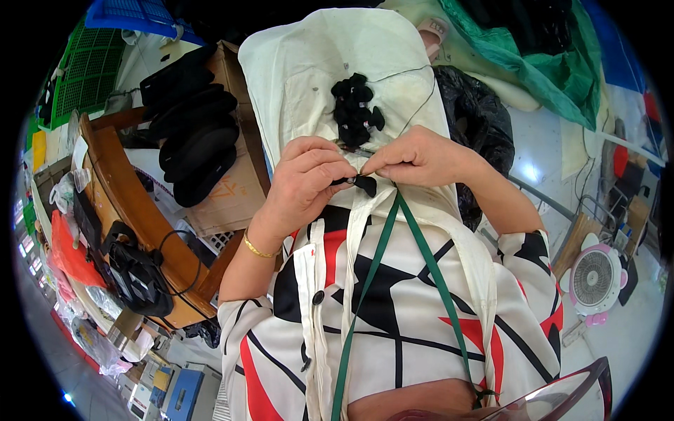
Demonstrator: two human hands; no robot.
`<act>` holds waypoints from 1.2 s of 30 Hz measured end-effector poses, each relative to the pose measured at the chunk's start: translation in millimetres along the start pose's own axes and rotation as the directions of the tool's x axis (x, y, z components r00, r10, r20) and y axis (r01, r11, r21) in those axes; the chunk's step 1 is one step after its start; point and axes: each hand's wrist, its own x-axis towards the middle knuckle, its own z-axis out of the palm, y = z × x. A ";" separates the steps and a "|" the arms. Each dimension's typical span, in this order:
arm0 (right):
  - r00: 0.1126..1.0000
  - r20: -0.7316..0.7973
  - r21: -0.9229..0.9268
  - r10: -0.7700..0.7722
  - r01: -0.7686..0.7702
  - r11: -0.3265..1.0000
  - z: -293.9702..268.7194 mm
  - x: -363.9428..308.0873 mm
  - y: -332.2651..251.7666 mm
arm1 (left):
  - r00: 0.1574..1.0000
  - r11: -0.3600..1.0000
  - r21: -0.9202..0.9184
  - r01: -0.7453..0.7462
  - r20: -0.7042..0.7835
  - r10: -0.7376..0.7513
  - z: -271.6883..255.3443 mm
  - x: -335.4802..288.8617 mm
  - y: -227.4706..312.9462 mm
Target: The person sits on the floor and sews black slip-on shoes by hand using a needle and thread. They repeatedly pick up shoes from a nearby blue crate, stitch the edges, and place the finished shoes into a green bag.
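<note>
A small black piece (366,185) sits between the hands (307,175).

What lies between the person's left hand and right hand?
In the head view, a small black piece shows there, between the left hand, which seems to pinch it, and the right hand.

At centre, the left hand (309,175) hides part of a small black piece (366,185); whether the right hand (414,158) holds anything is too small to tell. Just above, the black pile (354,116) merges, its single pieces indistinct. Glasses (600,382), lower right, and a green sack (547,77), upper right, are cut off
</note>
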 end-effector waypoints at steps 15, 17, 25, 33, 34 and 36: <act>0.999 -0.028 0.286 -0.034 0.040 0.957 25.5 -2.1 20.0 | 0.991 0.959 -0.258 0.120 -0.020 -0.130 12.8 -14.1 1.1; 0.998 -0.048 0.222 -0.049 0.059 0.973 27.0 -3.2 18.7 | 0.991 0.963 -0.239 0.126 -0.017 -0.133 11.3 -13.3 3.6; 0.993 0.031 0.327 0.113 -0.117 0.938 27.8 -4.7 14.1 | 0.993 0.974 -0.200 0.107 -0.024 -0.114 9.5 -9.6 4.7; 0.980 0.110 0.601 0.165 -0.198 0.775 31.3 -7.2 32.6 | 0.993 0.963 -0.245 0.117 0.024 -0.115 9.1 -4.7 4.6; 0.976 0.127 0.619 0.180 -0.219 0.754 30.1 -7.9 33.5 | 0.993 0.960 -0.252 0.120 0.025 -0.117 9.4 -4.3 4.1; 0.971 0.149 0.657 0.187 -0.239 0.715 28.5 -9.1 36.0 | 0.992 0.956 -0.263 0.126 0.032 -0.122 9.8 -4.4 3.4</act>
